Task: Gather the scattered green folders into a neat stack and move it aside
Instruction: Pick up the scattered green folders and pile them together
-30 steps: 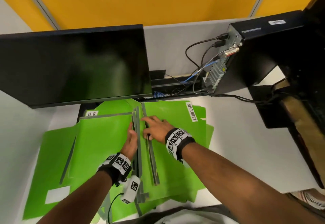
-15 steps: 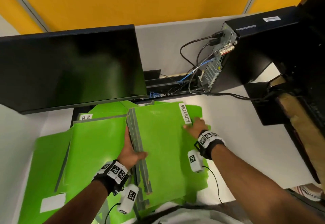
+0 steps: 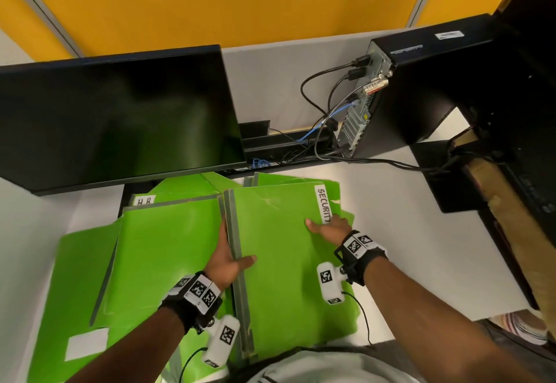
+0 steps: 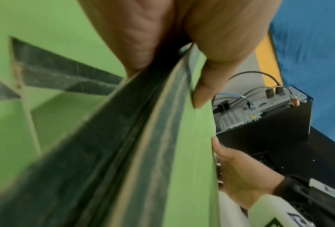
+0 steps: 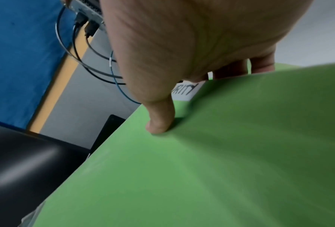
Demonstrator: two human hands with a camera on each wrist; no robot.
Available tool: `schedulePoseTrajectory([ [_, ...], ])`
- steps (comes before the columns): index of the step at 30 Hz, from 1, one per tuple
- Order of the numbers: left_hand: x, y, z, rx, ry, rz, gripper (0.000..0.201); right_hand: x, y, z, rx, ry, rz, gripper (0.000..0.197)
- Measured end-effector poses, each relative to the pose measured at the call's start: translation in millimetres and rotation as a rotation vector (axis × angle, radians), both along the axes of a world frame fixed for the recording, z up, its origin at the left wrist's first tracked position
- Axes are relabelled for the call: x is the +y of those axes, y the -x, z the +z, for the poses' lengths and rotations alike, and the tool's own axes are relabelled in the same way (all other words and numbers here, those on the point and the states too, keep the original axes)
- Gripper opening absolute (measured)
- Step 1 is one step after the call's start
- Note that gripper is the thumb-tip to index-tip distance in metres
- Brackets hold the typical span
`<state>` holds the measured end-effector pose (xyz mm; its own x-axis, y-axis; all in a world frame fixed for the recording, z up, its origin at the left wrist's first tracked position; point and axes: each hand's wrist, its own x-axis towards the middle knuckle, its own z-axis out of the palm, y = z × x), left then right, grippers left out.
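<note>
A bundle of green folders [image 3: 279,250] with grey spines, the top one labelled SECURITY, is held between both hands. My left hand [image 3: 231,257] grips the spine edge [image 4: 143,122], thumb on top and fingers beneath. My right hand [image 3: 328,227] pinches the opposite edge by the label [image 5: 184,91], thumb [image 5: 159,122] on the cover and fingers underneath. More green folders [image 3: 162,250] lie spread on the white desk [image 3: 421,232] to the left, one marked HR [image 3: 141,201], and another sticks out under the bundle at the right.
A black monitor [image 3: 120,117] overhangs the folders at the back left. A black computer tower [image 3: 421,90] with cables [image 3: 328,105] stands at the back right. A dark chair or shelf edge [image 3: 517,202] borders the desk on the right.
The right hand slid from the spines across to the bundle's right edge and took hold by the label. The left hand closed round the spine edge, and the folders came together into one bundle.
</note>
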<state>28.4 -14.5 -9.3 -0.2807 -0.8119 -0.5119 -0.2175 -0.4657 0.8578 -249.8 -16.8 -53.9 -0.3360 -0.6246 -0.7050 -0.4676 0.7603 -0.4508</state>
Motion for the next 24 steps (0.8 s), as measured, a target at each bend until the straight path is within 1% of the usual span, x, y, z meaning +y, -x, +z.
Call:
schedulePoseTrajectory([
  [1,1,2,2,-0.01,-0.023,0.005,0.115,3,-1,-1,-0.002,0.012,-0.001,0.118],
  [2,2,4,3,-0.007,-0.054,0.034,0.111,5,-1,-3,-0.045,0.035,-0.017,0.123],
  [3,3,7,3,0.014,-0.071,0.065,0.108,8,0,-7,-0.09,0.066,-0.019,0.121],
  [5,7,12,5,0.024,-0.114,0.154,0.101,15,-1,1,-0.149,0.118,0.012,0.098],
  [6,9,12,3,0.015,-0.141,0.21,0.097,19,-1,4,-0.164,0.143,0.034,0.089],
  [8,10,12,1,-0.018,-0.197,0.275,0.094,27,1,6,-0.211,0.189,0.033,0.085],
  [10,11,14,-3,-0.062,-0.148,0.271,0.094,34,4,8,-0.28,0.258,-0.01,0.079],
  [11,9,16,-3,-0.107,-0.113,0.27,0.092,36,6,9,-0.306,0.296,-0.045,0.072],
  [12,8,18,-4,-0.13,-0.081,0.286,0.086,39,8,10,-0.325,0.327,-0.085,0.064],
  [14,5,24,1,-0.123,-0.062,0.3,0.061,44,9,15,-0.33,0.354,-0.148,0.049],
  [15,4,27,2,-0.118,-0.063,0.306,0.059,46,10,18,-0.327,0.363,-0.169,0.045],
  [17,2,33,7,-0.094,-0.072,0.308,0.062,49,12,18,-0.323,0.379,-0.216,0.04],
  [19,1,38,11,-0.086,-0.055,0.313,0.052,51,15,15,-0.331,0.422,-0.265,0.039],
  [20,1,41,11,-0.087,-0.033,0.313,0.052,50,16,13,-0.336,0.429,-0.282,0.039],
  [22,1,45,14,-0.095,-0.009,0.285,0.063,49,17,17,-0.347,0.421,-0.274,0.035],
  [24,2,48,18,-0.096,-0.025,0.254,0.07,47,20,18,-0.353,0.39,-0.227,0.029],
])
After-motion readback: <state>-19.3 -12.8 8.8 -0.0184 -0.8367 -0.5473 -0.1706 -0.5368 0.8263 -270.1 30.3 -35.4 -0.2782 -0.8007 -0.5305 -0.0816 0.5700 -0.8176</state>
